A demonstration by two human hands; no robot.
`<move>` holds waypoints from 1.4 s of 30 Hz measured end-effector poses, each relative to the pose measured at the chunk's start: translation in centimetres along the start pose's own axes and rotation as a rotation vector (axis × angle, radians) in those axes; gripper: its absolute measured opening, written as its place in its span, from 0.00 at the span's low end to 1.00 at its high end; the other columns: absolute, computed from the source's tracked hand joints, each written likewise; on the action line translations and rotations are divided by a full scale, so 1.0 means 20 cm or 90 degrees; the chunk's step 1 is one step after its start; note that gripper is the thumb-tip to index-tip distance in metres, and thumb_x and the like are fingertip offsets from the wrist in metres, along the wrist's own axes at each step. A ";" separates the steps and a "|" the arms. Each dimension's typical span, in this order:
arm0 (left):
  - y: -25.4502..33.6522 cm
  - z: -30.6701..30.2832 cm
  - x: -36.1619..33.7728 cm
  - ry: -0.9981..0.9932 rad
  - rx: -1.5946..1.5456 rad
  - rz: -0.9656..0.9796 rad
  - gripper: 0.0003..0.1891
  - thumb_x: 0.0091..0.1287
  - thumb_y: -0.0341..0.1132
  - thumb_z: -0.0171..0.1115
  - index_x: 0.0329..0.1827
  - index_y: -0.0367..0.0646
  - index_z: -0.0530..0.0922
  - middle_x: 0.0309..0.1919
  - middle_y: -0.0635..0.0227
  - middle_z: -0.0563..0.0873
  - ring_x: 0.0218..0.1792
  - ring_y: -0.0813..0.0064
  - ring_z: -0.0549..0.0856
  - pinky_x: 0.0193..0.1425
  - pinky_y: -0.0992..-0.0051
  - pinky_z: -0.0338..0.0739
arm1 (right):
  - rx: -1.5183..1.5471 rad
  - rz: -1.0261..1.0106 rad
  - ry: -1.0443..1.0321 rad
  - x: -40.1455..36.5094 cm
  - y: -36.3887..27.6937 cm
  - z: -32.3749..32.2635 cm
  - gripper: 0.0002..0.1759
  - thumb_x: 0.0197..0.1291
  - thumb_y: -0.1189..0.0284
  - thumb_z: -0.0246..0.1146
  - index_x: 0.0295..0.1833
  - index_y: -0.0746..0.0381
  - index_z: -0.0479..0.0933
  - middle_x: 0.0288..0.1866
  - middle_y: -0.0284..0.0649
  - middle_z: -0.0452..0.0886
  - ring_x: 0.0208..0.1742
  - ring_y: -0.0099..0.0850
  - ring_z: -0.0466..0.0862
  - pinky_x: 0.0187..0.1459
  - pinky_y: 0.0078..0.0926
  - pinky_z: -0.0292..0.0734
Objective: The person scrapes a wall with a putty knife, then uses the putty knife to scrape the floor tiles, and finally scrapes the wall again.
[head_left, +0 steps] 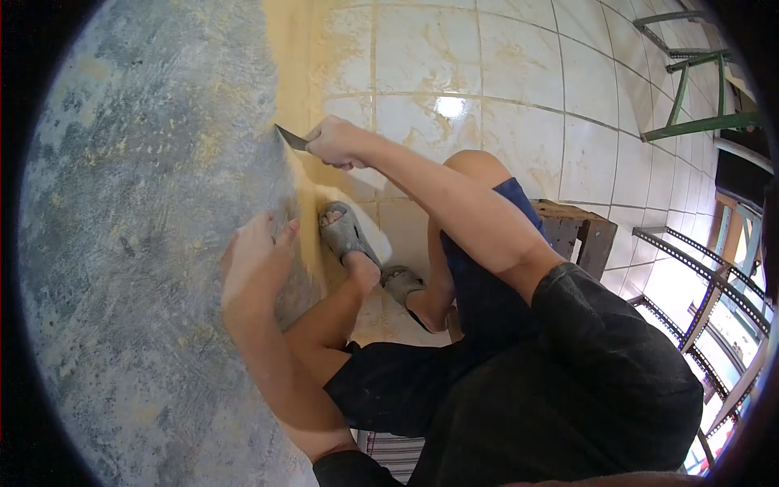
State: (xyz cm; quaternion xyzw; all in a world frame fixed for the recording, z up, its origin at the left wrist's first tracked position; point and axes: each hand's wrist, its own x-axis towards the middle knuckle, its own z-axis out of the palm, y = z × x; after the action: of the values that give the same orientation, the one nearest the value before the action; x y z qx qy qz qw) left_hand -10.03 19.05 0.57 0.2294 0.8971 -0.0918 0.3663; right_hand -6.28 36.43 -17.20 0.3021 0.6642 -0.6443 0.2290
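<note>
Beyond the left hand (251, 253), the right hand (333, 142) gripped a thin, dark, pointed metal blade (292, 140); the left, motion-blurred, was loosely open before a mottled blue-grey surface (146, 243).

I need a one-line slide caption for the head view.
Right hand holding a dark blade where a mottled grey surface meets a yellowish strip, left hand nearby.

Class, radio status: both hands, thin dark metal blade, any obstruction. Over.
Right hand gripping blade, tip where mottled blue-grey surface meets yellow strip. Left hand holding nothing visible; surface contact unclear. One grey sandal nearby, possibly obstructing.
</note>
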 end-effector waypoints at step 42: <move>0.05 -0.02 -0.05 0.000 0.027 0.015 0.28 0.74 0.52 0.57 0.67 0.37 0.78 0.58 0.47 0.85 0.62 0.47 0.82 0.67 0.56 0.75 | -0.032 -0.064 -0.024 0.23 0.15 0.01 0.21 0.63 0.68 0.54 0.55 0.60 0.88 0.20 0.40 0.77 0.16 0.29 0.75 0.17 0.32 0.70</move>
State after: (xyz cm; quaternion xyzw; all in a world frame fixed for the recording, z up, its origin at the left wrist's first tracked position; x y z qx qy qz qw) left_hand -9.14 19.66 1.65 0.2477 0.8920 -0.1061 0.3629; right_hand -7.49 36.67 -22.62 0.2505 0.6902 -0.6434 0.2166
